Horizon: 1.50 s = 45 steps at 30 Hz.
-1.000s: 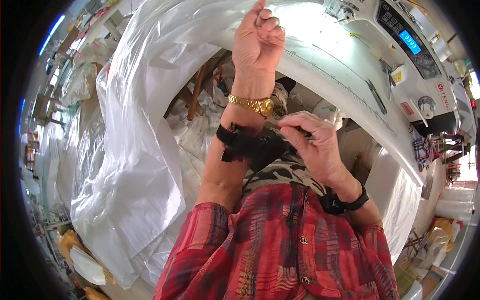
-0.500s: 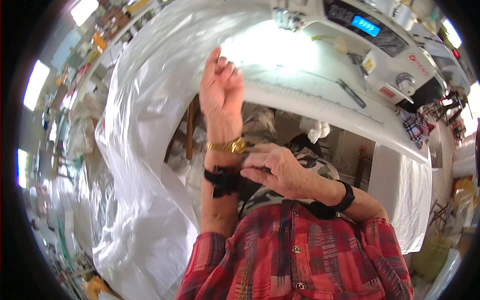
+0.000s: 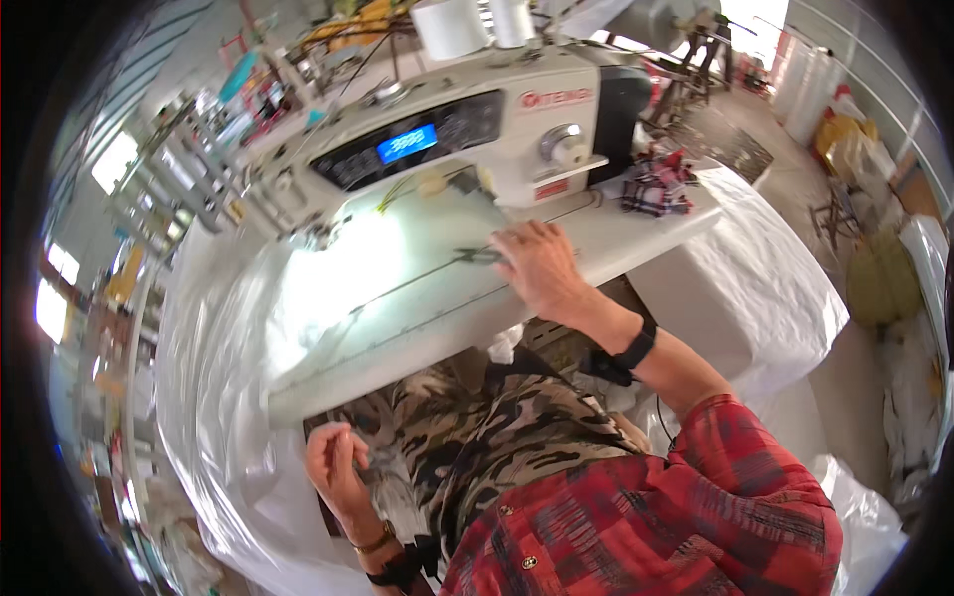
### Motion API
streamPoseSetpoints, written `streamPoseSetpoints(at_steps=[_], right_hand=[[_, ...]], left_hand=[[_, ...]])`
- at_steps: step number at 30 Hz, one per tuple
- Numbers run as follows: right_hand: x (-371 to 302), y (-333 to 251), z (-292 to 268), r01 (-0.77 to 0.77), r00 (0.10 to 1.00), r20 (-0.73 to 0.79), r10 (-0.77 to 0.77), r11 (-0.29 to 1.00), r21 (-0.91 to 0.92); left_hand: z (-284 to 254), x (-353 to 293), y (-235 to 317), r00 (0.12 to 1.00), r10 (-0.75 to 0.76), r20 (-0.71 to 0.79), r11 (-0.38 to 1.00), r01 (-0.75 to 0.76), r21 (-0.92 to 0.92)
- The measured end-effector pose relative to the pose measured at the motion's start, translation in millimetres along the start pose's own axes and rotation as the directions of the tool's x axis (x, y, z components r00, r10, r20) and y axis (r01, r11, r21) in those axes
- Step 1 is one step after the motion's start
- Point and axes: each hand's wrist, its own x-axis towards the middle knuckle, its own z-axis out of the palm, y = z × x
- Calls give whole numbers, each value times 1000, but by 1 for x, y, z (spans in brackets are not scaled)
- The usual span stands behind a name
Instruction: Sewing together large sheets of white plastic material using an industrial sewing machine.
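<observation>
On the white sewing table (image 3: 437,338), my right hand (image 3: 542,268) reaches over a small dark pair of thread snips (image 3: 480,255). Thumb and forefinger are apart at the end of the snips; whether they touch it is blurred. My left hand (image 3: 338,465) hangs beside the near left edge of the table, its fingers loosely bent and apart, with nothing seen in them. Beyond my right hand stands a white sewing machine (image 3: 447,119) with a lit blue display. Its lamp throws a bright patch on the table by the needle area.
White plastic sheeting (image 3: 214,397) drapes over the table's left side, and more white sheeting (image 3: 755,268) hangs at the right. A plaid cloth scrap (image 3: 658,186) lies at the table's right end. White thread cones (image 3: 452,28) stand behind the machine. My camouflage-covered lap (image 3: 487,417) is below the table edge.
My view has turned right. My right hand has left my left forearm and moved out to the snips on the table. My left hand has dropped from above the table to beside its near edge.
</observation>
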Motion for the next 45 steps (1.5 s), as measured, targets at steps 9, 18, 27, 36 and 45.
streamPoseSetpoints(at_steps=[9, 18, 27, 36, 45], right_hand=[[-1, 15, 10, -29, 949, 315, 12, 998, 51], [16, 7, 20, 180, 953, 244, -181, 983, 27], [58, 19, 67, 283, 946, 185, -266, 956, -74], [62, -85, 51, 80, 847, 467, -255, 929, 362], [85, -143, 91, 319, 844, 353, -403, 908, 273]], left_hand=[[29, 6, -19, 986, -137, 97, 991, 137, 6], [23, 7, -4, 987, -145, 71, 987, 140, 73], [-2, 56, 14, 987, 155, 48, 719, -146, 680], [-77, 55, -3, 889, 453, 64, 271, -205, 940], [-106, 67, 6, 961, 276, 16, -27, -9, 1000]])
